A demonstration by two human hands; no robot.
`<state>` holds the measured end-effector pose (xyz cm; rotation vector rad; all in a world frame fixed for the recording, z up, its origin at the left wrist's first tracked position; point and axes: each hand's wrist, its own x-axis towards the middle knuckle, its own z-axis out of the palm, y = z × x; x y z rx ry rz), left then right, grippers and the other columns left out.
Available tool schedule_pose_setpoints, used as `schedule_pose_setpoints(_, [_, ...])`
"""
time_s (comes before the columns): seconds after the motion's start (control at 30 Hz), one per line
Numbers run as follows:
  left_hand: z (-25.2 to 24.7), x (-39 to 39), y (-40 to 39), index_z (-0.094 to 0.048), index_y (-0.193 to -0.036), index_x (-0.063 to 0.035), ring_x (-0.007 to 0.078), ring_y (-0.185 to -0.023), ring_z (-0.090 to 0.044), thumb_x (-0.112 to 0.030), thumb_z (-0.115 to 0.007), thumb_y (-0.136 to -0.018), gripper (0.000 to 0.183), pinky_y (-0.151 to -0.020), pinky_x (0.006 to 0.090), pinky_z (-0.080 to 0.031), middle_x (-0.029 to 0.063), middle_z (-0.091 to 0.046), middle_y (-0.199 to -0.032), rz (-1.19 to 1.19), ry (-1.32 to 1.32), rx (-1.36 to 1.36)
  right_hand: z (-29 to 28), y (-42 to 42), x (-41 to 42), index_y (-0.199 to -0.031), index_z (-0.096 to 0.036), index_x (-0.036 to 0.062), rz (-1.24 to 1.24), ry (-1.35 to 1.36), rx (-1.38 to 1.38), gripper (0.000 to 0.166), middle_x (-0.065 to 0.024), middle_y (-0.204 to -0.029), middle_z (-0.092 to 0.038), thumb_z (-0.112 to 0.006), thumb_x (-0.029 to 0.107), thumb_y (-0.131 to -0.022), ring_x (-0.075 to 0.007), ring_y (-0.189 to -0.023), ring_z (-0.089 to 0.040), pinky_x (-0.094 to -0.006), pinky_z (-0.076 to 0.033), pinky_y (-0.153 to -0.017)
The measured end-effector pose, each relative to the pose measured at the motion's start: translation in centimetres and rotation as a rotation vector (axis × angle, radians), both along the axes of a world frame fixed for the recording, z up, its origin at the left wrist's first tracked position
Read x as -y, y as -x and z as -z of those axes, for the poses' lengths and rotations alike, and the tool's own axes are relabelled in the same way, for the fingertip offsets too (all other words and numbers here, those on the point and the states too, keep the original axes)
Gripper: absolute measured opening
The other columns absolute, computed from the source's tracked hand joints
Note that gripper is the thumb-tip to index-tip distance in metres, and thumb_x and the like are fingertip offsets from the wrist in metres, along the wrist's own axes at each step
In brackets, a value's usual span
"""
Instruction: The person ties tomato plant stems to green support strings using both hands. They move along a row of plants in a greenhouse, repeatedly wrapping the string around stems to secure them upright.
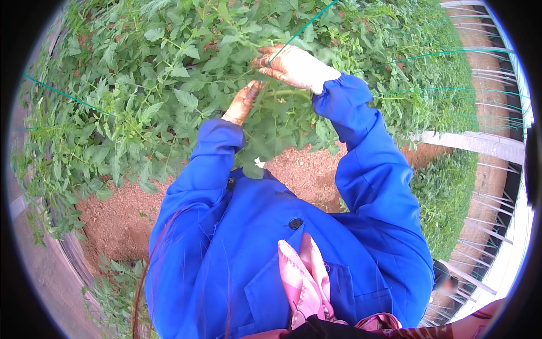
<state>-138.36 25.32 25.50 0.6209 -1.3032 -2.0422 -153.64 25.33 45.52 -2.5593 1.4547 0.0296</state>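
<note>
Both of my hands, soil-stained, are among tomato plants [186, 99] in front of me. My right hand [292, 65] reaches in from the right with fingers pointing left, on a taut green twine [309, 22] that runs up out of view. Below and to its left, my left hand [245, 99] has its fingertips at a thin green stem; leaves hide part of the contact. A thick green tomato stem [286, 92] with a small yellow flower [281, 101] lies just under my right hand. Whether the fingers pinch the twine or the stem does not show.
More green twines [432, 54] stretch over the plants at right and left. Reddish soil [123, 212] forms the path at my feet. A pale post [478, 142] and thin frame bars stand at the right. Another person [444, 283] is partly visible at lower right.
</note>
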Motion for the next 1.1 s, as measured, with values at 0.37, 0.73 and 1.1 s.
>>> schedule_pose_setpoints(0.37, [-1.9, 0.0, -4.8, -0.06, -0.103, -0.0004, 0.0083, -0.085, -0.054, -0.011, -0.059, -0.085, 0.021, -0.077, 0.0249, -0.044, 0.0016, -0.063, -0.093, -0.059, -0.023, -0.01, -3.3, -4.8, -0.6, -0.085, -0.065, 0.0056, 0.315, -0.326, -0.242, 0.059, -0.0176, -0.078, -0.062, -0.041, 0.059, -0.085, -0.0361, -0.078, -0.059, -0.042, -0.048, -0.069])
schedule_pose_setpoints(0.73, [-2.8, 1.0, -6.0, -0.055, -0.099, -0.0063, 0.0125, -0.1, -0.052, -0.001, -0.057, -0.084, 0.016, -0.089, 0.0283, -0.04, 0.0036, -0.056, -0.108, -0.069, -0.077, -0.278, -4.3, -4.6, -0.1, -0.09, -0.063, 0.002, -0.056, 0.218, 0.182, 0.022, -0.0148, -0.083, -0.061, -0.056, 0.023, -0.085, -0.0323, -0.08, -0.057, -0.0373, -0.047, -0.069])
schedule_pose_setpoints(1.1, [-6.6, -1.2, -6.0, -0.05, -0.123, -0.0117, 0.0299, -0.121, -0.042, -0.003, -0.06, -0.075, 0.05, -0.1, 0.0351, -0.035, 0.0143, -0.042, -0.132, -0.009, 0.82, 0.525, -3.6, -5.2, -0.8, -0.097, -0.063, 0.0002, 0.078, 0.122, 0.15, 0.029, -0.0158, -0.095, -0.063, -0.055, 0.024, -0.083, -0.0338, -0.083, -0.06, -0.0397, -0.048, -0.075])
